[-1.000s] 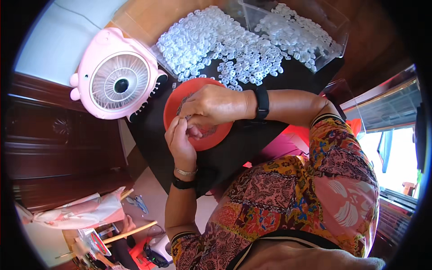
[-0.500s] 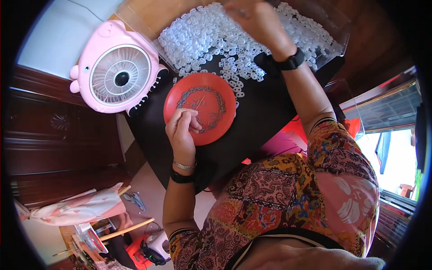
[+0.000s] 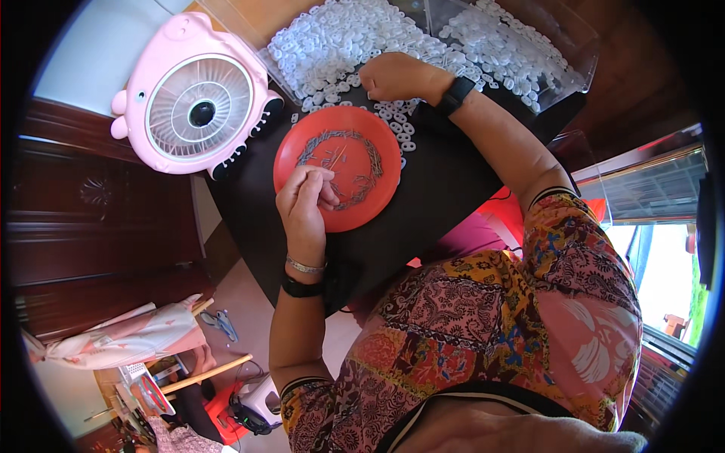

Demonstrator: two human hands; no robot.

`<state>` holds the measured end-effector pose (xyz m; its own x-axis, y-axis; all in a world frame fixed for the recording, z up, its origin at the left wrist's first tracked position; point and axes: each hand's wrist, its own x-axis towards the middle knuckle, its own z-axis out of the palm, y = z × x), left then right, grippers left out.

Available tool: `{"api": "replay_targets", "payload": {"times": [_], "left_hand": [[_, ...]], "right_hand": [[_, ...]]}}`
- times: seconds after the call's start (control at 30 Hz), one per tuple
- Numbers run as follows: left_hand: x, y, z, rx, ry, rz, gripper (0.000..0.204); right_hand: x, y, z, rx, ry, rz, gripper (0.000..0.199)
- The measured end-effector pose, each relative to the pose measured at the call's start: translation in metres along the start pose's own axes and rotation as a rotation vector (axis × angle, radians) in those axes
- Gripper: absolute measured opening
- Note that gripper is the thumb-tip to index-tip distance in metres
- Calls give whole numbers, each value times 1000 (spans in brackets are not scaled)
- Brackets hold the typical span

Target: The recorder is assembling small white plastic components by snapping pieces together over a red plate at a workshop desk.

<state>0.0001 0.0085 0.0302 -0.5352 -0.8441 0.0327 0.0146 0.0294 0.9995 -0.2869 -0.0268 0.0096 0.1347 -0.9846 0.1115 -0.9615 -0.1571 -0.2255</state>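
Taking the red plate on the black table as the dial, small metal pins lie in a loose ring inside it. The left hand covers part of the rim between 7 and 8 o'clock, thumb and fingers drawn together; whether they grip anything, I cannot tell. The right hand is at 1 o'clock, at the near edge of the heap of white pieces. Its fingers curl downward with the tips hidden, so I cannot tell whether they are clamped on one. That heap spreads from 12 o'clock, partly blocked by the hand. At 2 o'clock a clear tray holds more white pieces, just beyond the wrist and its black band. A pink fan stands at 10 o'clock beside the heap, and a dark wooden cabinet is farther out near 9.
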Motion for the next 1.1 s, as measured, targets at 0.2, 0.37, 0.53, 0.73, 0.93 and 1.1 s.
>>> {"api": "replay_targets", "payload": {"times": [0.2,0.37,0.53,0.73,0.93,1.1], "left_hand": [[2,0,0,7,-7,1,24],[3,-3,-1,13,-1,-10,24],[2,-3,-1,2,1,-16,24],[2,0,-1,36,-6,-22,21],[2,1,3,21,-81,-54,16],[2,-1,-4,35,-85,-34,18]], "right_hand": [[-2,2,10,95,113,-56,10],[-1,-4,9,208,117,-79,12],[-4,-14,1,221,133,-103,10],[-20,-75,-31,1052,-56,-256,14],[-30,-105,-22,1013,-70,-347,10],[-27,-105,-19,1062,-96,-346,10]]}}
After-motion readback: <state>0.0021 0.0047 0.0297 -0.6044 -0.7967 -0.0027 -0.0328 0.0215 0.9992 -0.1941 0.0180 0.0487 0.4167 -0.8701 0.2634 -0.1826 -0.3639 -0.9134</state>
